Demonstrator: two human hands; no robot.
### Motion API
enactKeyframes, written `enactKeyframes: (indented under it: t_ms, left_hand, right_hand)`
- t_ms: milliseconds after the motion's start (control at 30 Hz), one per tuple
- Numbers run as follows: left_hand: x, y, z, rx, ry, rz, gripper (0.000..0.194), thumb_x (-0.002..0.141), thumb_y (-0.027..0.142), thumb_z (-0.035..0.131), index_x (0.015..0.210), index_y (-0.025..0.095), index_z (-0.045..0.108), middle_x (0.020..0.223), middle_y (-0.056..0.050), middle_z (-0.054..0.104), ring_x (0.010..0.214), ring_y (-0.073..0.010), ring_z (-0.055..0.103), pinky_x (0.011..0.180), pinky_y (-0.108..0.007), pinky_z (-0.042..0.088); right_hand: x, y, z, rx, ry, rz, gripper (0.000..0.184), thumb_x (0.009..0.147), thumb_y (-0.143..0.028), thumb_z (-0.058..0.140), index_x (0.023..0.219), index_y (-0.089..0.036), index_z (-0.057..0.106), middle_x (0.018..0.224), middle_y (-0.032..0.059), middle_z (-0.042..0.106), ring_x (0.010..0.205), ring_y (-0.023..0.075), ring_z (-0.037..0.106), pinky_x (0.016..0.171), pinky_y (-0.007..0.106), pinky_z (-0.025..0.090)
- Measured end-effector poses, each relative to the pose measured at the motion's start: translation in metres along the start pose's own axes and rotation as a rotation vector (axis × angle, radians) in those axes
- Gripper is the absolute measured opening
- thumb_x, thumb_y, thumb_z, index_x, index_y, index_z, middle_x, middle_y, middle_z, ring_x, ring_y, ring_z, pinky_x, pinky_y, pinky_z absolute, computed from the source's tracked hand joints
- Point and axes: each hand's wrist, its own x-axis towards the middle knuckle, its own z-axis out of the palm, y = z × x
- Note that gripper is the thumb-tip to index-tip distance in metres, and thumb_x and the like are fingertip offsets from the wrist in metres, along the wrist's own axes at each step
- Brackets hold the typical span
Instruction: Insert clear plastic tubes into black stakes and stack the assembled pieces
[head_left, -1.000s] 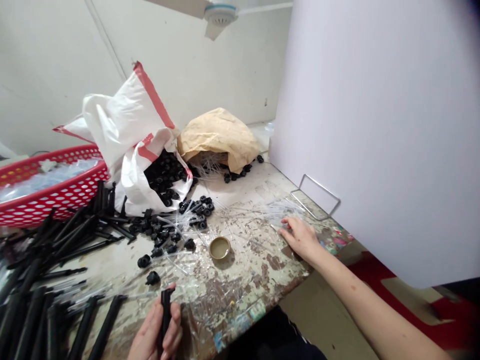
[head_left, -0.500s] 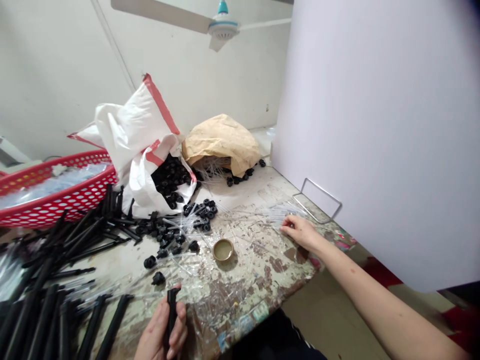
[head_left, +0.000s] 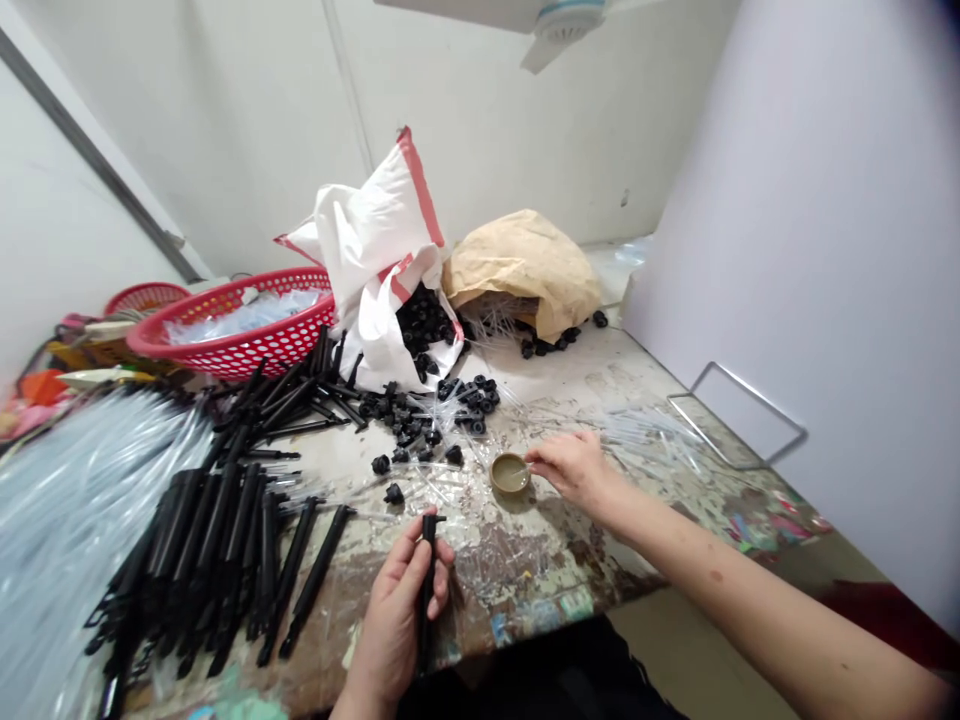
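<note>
My left hand (head_left: pixel 401 605) is closed around a black plastic stick (head_left: pixel 425 590), held upright near the front edge of the worn table (head_left: pixel 525 560). My right hand (head_left: pixel 574 465) is pinched on a thin clear tube whose tip dips into a small round lid (head_left: pixel 510 473) of brownish liquid. Loose black caps (head_left: pixel 427 425) lie scattered behind the lid. A heap of black sticks (head_left: pixel 225 530) lies to the left of my left hand.
A white and red sack (head_left: pixel 379 260) spills black caps at the back, next to a brown paper bag (head_left: pixel 525 265). A red basket (head_left: pixel 240 330) stands at the back left. Clear tubes (head_left: pixel 67 500) pile up far left. A white panel (head_left: pixel 825 220) with a wire stand (head_left: pixel 739 415) walls the right.
The view has swung left. My right hand has moved left from the clear tubes by the wire stand to the small lid. My left hand still holds the black stick.
</note>
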Motion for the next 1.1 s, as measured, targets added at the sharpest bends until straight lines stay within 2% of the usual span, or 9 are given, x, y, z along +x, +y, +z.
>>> enactKeyframes:
  t_ms: [167,300,367,433,567,667,833,933,1100]
  left_hand:
    - [-0.001,-0.001,-0.001,-0.005,-0.038,-0.011,0.044,0.083,0.032,0.057,0.124,0.019,0.045,0.081,-0.004,0.060,0.053,-0.0054,0.045,0.043,-0.014,0.032]
    - [0.000,-0.001,0.000,-0.023,-0.055,-0.027,0.044,0.083,0.032,0.056,0.123,0.018,0.046,0.083,-0.005,0.061,0.052,-0.0052,0.046,0.043,-0.016,0.034]
    - [0.000,0.000,0.000,-0.037,-0.052,-0.023,0.043,0.084,0.032,0.056,0.123,0.019,0.045,0.084,-0.005,0.061,0.050,-0.0045,0.045,0.042,-0.015,0.033]
    - [-0.001,-0.001,0.000,-0.042,-0.044,-0.008,0.039,0.085,0.031,0.054,0.121,0.019,0.046,0.084,-0.005,0.061,0.050,-0.0039,0.045,0.041,-0.014,0.030]
    - [-0.003,-0.001,-0.001,-0.051,-0.060,-0.001,0.025,0.086,0.033,0.052,0.104,0.015,0.052,0.083,-0.005,0.062,0.048,-0.0034,0.045,0.039,-0.014,0.028]
    - [-0.004,-0.001,-0.002,-0.083,-0.068,-0.011,0.026,0.085,0.035,0.051,0.102,0.016,0.050,0.085,-0.005,0.061,0.048,-0.0047,0.049,0.039,-0.015,0.032]
    - [-0.005,-0.001,-0.002,-0.116,-0.038,0.043,0.025,0.086,0.036,0.050,0.103,0.018,0.045,0.088,-0.005,0.061,0.046,-0.0034,0.047,0.038,-0.015,0.027]
    - [-0.004,-0.002,-0.002,-0.135,-0.013,0.067,0.026,0.085,0.038,0.052,0.099,0.019,0.044,0.085,-0.003,0.061,0.043,-0.0023,0.042,0.038,-0.015,0.025]
    - [-0.005,-0.003,-0.003,-0.136,-0.037,0.056,0.028,0.083,0.040,0.054,0.099,0.018,0.046,0.083,-0.002,0.061,0.043,-0.0029,0.043,0.038,-0.016,0.024]
  right_hand:
    - [0.012,-0.009,0.005,-0.229,-0.003,-0.142,0.017,0.082,-0.018,0.058,0.067,-0.021,0.064,0.069,0.0000,0.065,0.072,0.0159,0.051,0.079,0.035,0.021]
    - [0.015,-0.012,0.000,-0.272,-0.045,-0.126,0.017,0.079,-0.014,0.061,0.063,-0.020,0.064,0.068,0.0011,0.065,0.073,0.0166,0.051,0.079,0.036,0.021]
    - [0.013,-0.016,-0.005,-0.179,-0.026,-0.063,0.013,0.080,-0.016,0.060,0.068,-0.021,0.065,0.073,0.0018,0.067,0.077,0.0182,0.053,0.079,0.037,0.023]
    - [0.009,-0.024,-0.010,0.013,-0.018,0.023,0.011,0.081,-0.021,0.057,0.074,-0.021,0.065,0.077,0.0020,0.067,0.078,0.0185,0.055,0.077,0.036,0.028]
    - [-0.004,-0.052,-0.009,0.546,-0.172,0.245,0.018,0.086,-0.035,0.048,0.083,-0.021,0.060,0.075,0.0006,0.063,0.069,0.0154,0.055,0.063,0.028,0.038]
    - [-0.011,-0.075,0.001,0.781,-0.258,0.319,0.022,0.086,-0.040,0.046,0.086,-0.021,0.057,0.075,0.0000,0.060,0.068,0.0143,0.054,0.062,0.026,0.041]
    - [-0.012,-0.094,0.013,0.772,-0.227,0.277,0.022,0.084,-0.039,0.046,0.083,-0.020,0.056,0.073,0.0004,0.060,0.065,0.0138,0.054,0.060,0.025,0.043]
    - [-0.012,-0.095,0.014,0.705,-0.178,0.263,0.021,0.084,-0.038,0.047,0.082,-0.020,0.057,0.071,0.0005,0.061,0.063,0.0145,0.056,0.059,0.025,0.044]
    - [-0.012,-0.095,0.015,0.622,-0.123,0.247,0.021,0.082,-0.039,0.048,0.080,-0.021,0.059,0.067,0.0008,0.062,0.060,0.0152,0.057,0.056,0.025,0.047]
